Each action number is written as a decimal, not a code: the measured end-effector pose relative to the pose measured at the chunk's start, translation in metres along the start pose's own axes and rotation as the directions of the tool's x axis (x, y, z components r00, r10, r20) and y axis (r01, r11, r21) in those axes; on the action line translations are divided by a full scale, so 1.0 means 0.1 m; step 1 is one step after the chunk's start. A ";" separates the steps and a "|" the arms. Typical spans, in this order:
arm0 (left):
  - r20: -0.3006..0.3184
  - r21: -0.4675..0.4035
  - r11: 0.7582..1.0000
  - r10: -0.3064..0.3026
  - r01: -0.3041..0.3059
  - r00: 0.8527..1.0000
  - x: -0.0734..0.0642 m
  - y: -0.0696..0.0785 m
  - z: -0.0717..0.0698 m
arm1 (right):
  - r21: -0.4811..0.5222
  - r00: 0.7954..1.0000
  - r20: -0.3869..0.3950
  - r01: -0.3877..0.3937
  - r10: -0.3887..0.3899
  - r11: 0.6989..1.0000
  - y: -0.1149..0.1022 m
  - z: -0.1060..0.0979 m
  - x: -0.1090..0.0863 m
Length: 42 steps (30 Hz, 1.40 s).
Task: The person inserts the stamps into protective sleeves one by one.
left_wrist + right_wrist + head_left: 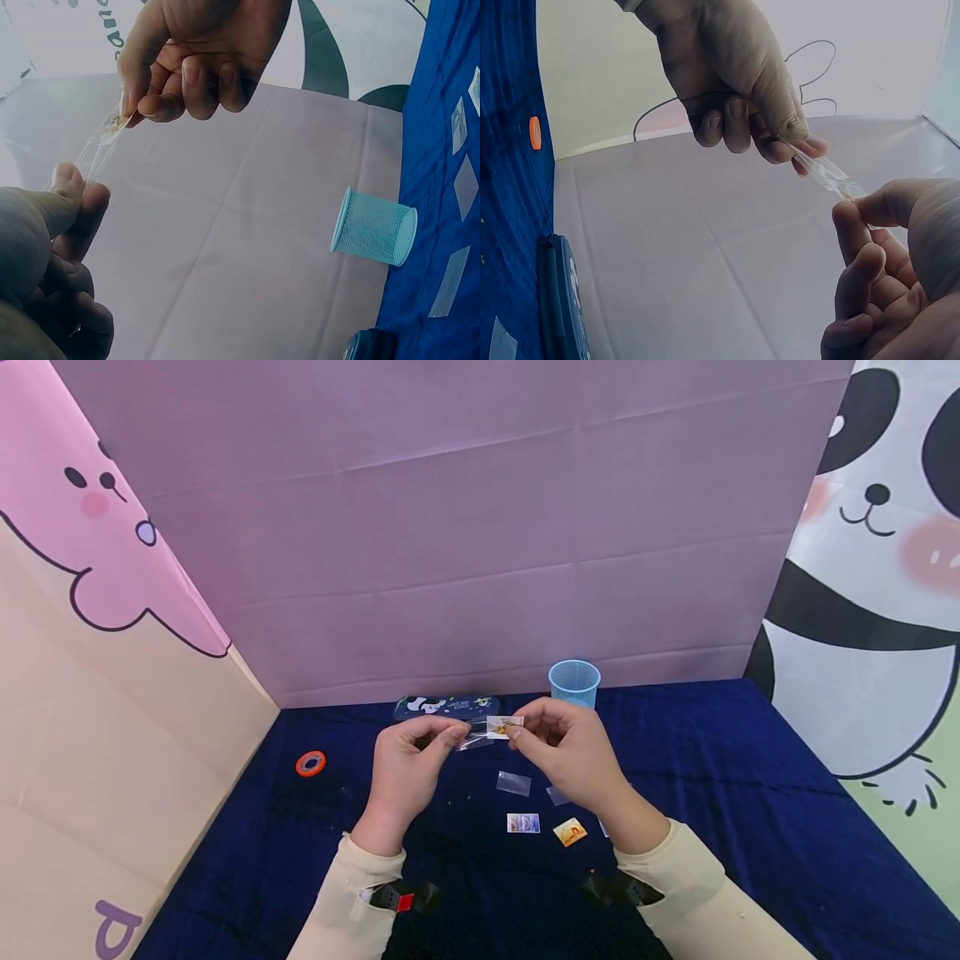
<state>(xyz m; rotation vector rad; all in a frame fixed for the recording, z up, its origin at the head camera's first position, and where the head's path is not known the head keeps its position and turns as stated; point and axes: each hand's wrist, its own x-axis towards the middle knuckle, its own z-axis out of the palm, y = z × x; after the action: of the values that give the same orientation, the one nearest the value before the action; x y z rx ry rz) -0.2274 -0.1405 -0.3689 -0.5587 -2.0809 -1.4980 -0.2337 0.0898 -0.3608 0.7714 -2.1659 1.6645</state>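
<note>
Above the middle of the table, my left hand (405, 777) pinches a small clear plastic sleeve (475, 735) between thumb and forefinger. My right hand (576, 756) pinches a small picture card (495, 727) the same way, at the sleeve's right end. Card and sleeve overlap; how far the card sits inside cannot be told. Both wrist views show the clear sleeve (96, 157) stretched between the two pinches. On the cloth below lie another clear sleeve (513, 783), a blue-purple card (523, 823) and a yellow-orange card (570, 832). A further clear piece (557, 795) is partly hidden by my right hand.
A light blue mesh cup (574, 677) stands at the back, behind my right hand. Left of it lies a dark blue panda case (446, 707). An orange ring-shaped roll (311, 763) is on the left of the dark blue cloth (247, 860). Printed fabric walls enclose the table.
</note>
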 end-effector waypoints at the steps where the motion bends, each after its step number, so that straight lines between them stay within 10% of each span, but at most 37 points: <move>1: 0.000 0.002 1.000 -0.002 0.002 1.000 0.00 0.00 0.00 | 0.001 1.000 0.000 -0.002 0.002 1.000 0.00 0.00 0.00; 42: 0.003 0.046 0.999 -0.010 0.010 1.000 -0.03 -0.01 0.06 | -0.091 0.995 0.070 -0.071 0.077 0.993 0.03 -0.08 0.03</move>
<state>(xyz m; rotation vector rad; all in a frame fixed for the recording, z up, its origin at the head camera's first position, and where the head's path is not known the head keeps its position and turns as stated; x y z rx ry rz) -0.2268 -0.1355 -0.3727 -0.5342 -2.1177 -1.4515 -0.2388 0.0975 -0.3594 0.7468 -2.3282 1.5865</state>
